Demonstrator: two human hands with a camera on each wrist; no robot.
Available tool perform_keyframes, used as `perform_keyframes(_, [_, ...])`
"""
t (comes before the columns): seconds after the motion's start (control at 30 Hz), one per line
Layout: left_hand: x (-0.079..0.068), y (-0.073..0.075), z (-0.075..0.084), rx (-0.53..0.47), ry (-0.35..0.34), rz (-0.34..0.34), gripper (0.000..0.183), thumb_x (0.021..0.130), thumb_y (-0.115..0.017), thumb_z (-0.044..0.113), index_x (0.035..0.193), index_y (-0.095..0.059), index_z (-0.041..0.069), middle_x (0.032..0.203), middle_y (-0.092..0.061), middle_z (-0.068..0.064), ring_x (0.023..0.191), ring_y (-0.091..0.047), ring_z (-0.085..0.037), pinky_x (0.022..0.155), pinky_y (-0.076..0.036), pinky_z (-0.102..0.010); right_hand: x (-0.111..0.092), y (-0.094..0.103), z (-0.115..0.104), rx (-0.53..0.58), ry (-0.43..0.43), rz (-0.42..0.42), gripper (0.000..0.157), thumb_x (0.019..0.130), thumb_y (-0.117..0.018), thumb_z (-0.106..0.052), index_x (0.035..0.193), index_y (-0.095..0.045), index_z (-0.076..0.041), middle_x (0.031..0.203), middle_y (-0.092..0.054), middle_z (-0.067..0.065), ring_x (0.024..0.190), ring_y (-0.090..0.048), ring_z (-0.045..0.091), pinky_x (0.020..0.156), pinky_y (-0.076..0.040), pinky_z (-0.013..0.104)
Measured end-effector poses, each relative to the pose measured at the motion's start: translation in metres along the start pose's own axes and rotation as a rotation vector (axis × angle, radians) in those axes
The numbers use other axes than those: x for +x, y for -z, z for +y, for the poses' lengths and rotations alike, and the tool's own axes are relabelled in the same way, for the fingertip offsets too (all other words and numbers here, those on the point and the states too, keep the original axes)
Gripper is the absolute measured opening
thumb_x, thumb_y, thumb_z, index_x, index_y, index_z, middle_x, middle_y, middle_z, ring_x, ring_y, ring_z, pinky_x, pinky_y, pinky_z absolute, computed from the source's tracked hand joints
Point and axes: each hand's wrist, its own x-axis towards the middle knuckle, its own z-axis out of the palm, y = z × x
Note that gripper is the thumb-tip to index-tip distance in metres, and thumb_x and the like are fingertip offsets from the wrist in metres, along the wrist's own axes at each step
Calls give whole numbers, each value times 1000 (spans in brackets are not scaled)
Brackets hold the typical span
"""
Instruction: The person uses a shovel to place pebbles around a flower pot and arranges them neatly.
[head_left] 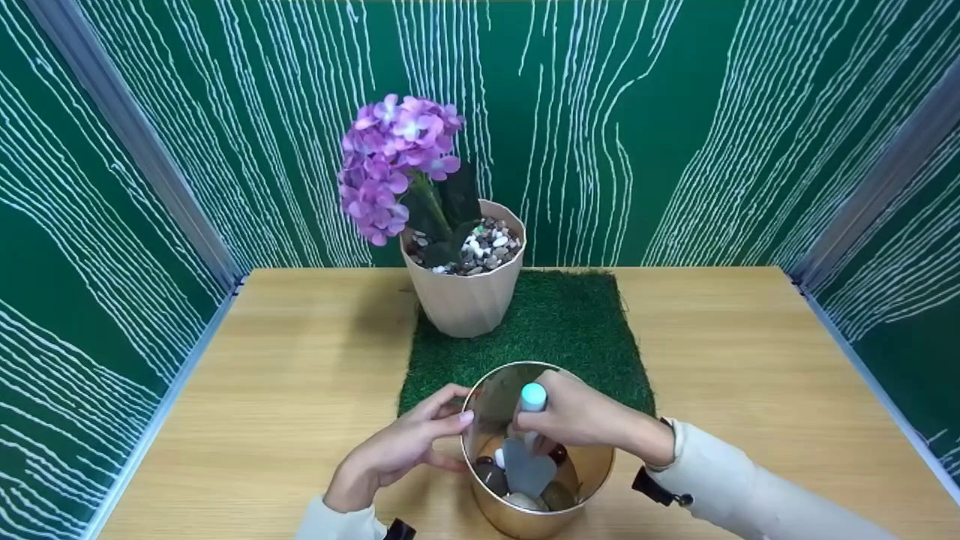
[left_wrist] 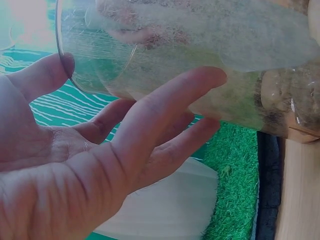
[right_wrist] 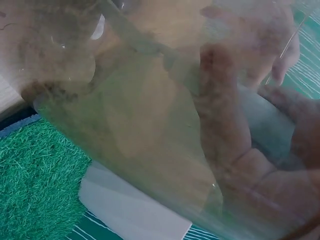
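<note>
I see the right hand (head_left: 574,409) closed around the handle of a small trowel (head_left: 529,466), its blade angled down among the stones (head_left: 491,478) in the near glass vessel (head_left: 496,401), presumably because that reaches past the tall wall. The left hand (head_left: 409,442) lies loosely spread against the vessel's left side, probably steadying it, while the flowerpot (head_left: 465,304) stands far off, leaving me clear working room.

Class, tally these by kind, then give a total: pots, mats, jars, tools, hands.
Pot: 1
Mat: 1
Jar: 1
Tool: 1
Hands: 2 (left hand, right hand)
Total: 6
</note>
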Motion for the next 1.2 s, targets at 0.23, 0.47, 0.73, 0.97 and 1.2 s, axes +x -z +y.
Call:
perform_keyframes(0.23, [0,0,1,4,0,12,46,111,-54,27,149,-43,5,145,-54,-23,131,-58,-29,93,-62,-52,0,3,0,58,0,-50,15,96,-68,-7,96,-78,5,94,-79,21,78,-79,25,67,-65,32])
perform_keyframes(0.47, [0,0,2,6,0,17,46,111,-52,28,151,-43,6,149,-51,-24,137,-56,-36,96,-60,-58,-1,1,-3,160,-81,-133,18,98,-64,-5,99,-75,8,89,-77,15,77,-79,27,68,-66,41])
perform_keyframes(0.73, [0,0,2,6,0,22,46,112,-52,27,151,-42,6,149,-50,-26,140,-54,-40,95,-61,-56,0,4,-1,186,-72,-184,20,99,-61,-3,104,-74,11,96,-75,14,82,-78,23,72,-66,42])
perform_keyframes(0.97, [0,-2,1,-5,-2,25,46,111,-52,28,150,-42,5,149,-51,-25,138,-55,-37,96,-61,-55,0,10,-1,198,-40,-225,21,99,-59,0,106,-76,9,112,-75,25,91,-80,35,75,-66,40])
perform_keyframes(1.2, [-1,-2,-2,-23,-12,22,45,112,-52,27,150,-43,5,147,-53,-23,135,-56,-32,95,-61,-54,0,11,0,213,-28,-253,21,99,-58,0,102,-77,8,103,-78,15,86,-78,27,73,-66,36])
